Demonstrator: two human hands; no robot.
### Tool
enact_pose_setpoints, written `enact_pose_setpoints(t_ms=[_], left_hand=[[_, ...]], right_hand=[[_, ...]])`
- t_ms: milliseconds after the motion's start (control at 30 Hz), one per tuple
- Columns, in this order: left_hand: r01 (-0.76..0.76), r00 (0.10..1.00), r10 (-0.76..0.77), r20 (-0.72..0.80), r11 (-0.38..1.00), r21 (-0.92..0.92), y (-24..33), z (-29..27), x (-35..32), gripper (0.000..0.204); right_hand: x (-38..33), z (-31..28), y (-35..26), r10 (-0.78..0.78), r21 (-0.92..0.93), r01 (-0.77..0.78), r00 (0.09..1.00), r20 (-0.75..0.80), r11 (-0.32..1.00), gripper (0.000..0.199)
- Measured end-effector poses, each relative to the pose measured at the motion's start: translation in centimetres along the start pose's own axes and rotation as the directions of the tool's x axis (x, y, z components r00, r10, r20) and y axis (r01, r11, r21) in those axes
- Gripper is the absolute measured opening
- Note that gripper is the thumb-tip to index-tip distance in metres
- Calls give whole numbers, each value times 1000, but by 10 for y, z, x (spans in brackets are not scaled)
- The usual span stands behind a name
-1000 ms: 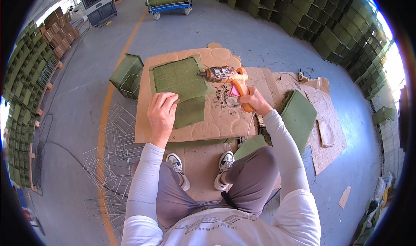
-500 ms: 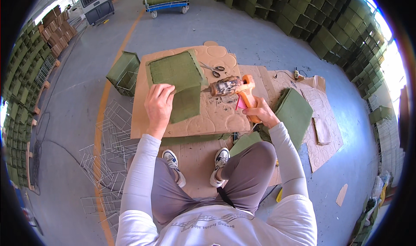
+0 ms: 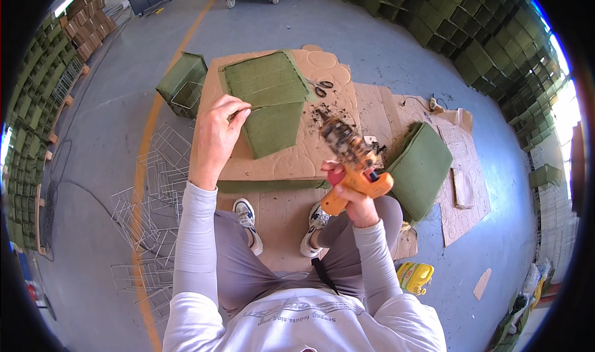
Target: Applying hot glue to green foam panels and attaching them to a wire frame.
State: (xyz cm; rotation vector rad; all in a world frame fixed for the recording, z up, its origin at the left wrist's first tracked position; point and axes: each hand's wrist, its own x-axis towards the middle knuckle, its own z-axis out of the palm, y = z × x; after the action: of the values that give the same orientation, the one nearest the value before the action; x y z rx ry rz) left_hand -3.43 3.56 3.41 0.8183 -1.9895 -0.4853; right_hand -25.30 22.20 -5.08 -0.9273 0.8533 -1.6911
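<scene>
My left hand (image 3: pixel 218 135) is closed in a pinch at the left edge of a green fabric panel (image 3: pixel 273 129), beside the crease that crosses it. The panel lies on a sheet of brown cardboard (image 3: pixel 226 166); thin straight lines show on its far half. In my right hand (image 3: pixel 358 206) is an orange glue gun (image 3: pixel 353 180), its barrel blackened and blotchy, the nozzle pointing up and left, away from the fabric. My fingers wrap its handle. Scissors (image 3: pixel 320 88) with dark handles lie at the panel's far right corner. Dark crumbs are scattered around the nozzle.
Stacked green fabric sheets (image 3: pixel 421 172) lie to the right. A green fabric box (image 3: pixel 183 82) and wire frames (image 3: pixel 139 222) stand on the left. A yellow container (image 3: pixel 415 277) sits by my right side. Green boxes (image 3: pixel 483 42) are piled along the far right.
The glue gun has come toward me and swung from pointing left across the cardboard to pointing up and left. My left hand stays pinched near the panel's left edge.
</scene>
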Motion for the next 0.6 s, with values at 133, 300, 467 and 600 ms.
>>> enact_pose_setpoints(t_ms=[133,300,467,600], left_hand=[[24,999,-23,36,1000,-10,3,-1,5,12],[83,996,-81,24,992,-95,-4,-2,5,12],[123,992,-122,17,986,-109,-6,-2,5,11],[129,992,-127,23,983,-134,-9,-2,2,11]], right_hand=[[-2,31,18,123,-63,-125,992,-33,990,34],[9,62,42,72,-185,-61,996,52,981,33],[17,79,54,-63,-226,90,991,121,970,26],[16,88,52,29,-201,-9,995,96,980,22]])
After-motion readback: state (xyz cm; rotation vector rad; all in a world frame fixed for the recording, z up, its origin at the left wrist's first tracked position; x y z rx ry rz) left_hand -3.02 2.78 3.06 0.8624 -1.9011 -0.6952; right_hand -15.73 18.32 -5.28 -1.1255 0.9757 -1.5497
